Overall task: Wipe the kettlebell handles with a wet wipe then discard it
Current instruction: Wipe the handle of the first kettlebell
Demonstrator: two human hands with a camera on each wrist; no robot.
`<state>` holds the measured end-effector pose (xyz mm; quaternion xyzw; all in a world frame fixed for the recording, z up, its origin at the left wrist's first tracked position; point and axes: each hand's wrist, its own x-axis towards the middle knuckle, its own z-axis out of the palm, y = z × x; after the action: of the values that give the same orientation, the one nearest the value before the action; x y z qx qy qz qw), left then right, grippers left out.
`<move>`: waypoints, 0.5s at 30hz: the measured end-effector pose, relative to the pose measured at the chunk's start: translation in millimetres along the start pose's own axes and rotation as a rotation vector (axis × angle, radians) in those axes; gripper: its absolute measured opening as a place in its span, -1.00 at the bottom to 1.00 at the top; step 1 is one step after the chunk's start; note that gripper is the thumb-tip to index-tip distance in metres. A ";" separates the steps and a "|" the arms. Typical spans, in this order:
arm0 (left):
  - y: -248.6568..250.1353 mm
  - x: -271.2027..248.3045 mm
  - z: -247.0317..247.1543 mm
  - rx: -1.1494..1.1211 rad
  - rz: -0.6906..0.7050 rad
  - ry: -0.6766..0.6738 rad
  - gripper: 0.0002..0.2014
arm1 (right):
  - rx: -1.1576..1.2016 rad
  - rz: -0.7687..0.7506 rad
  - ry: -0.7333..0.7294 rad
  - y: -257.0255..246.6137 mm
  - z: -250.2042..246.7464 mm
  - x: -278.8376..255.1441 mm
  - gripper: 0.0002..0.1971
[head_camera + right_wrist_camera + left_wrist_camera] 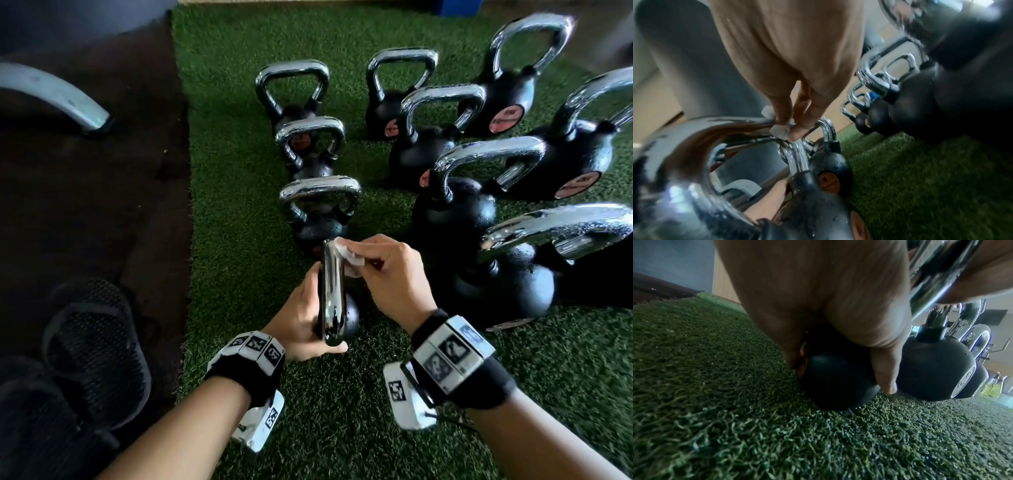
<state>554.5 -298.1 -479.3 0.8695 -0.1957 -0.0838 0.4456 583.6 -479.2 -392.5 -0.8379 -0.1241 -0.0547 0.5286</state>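
The small black kettlebell with a chrome loop handle (331,291) stands on the green artificial turf (342,411), nearest the person in a row of similar bells. Its handle is bright and mirror-like, with beads of moisture on the black ball below.

The left hand (301,318) has its grip wrapped round the near side of that handle, thumb along the base. The right hand (387,270) pinches a crumpled white wet wipe (346,255) between thumb and fingertips and presses it on the far top corner of the handle.

Beyond this kettlebell, three like ones (318,209) line up; to its right stand larger black kettlebells with chrome handles (507,260). To its left lies a dark rubber mat (85,188).

The left wrist view alone shows the ball (834,379) seated in the turf with fingers reaching down its side. The right wrist view alone shows the wipe (778,130) bunched at the handle's bend — and an orange round label (827,181) on the next bell.
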 end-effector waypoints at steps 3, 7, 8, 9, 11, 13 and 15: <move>-0.8 1.4 -1.7 -0.047 0.034 -0.005 0.36 | 0.074 -0.041 -0.063 -4.6 -9.0 -6.9 -0.83; -2.9 3.8 -2.9 -0.089 0.023 -0.021 0.38 | 0.006 0.067 -0.085 1.4 -16.8 6.3 -0.76; -3.4 4.0 -3.2 -0.094 0.012 -0.033 0.38 | 0.057 0.110 -0.095 2.2 -16.1 4.0 -0.75; -4.7 3.9 -2.3 -0.097 0.003 -0.043 0.36 | 0.125 0.150 -0.118 2.8 -15.3 -2.3 -0.73; -6.1 3.1 -0.4 -0.095 -0.018 -0.053 0.31 | 0.250 0.217 -0.181 4.0 -15.6 -20.3 -0.73; -5.2 3.0 0.5 -0.089 -0.039 -0.045 0.27 | 0.383 0.294 -0.237 1.4 -20.2 -32.8 -0.79; -5.5 3.4 -0.1 -0.086 -0.038 -0.042 0.26 | 0.539 0.379 -0.247 1.1 -23.6 -34.4 -0.79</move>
<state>559.1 -296.5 -483.6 0.8512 -0.1845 -0.1190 0.4767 551.7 -506.1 -390.8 -0.6768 -0.0394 0.1811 0.7124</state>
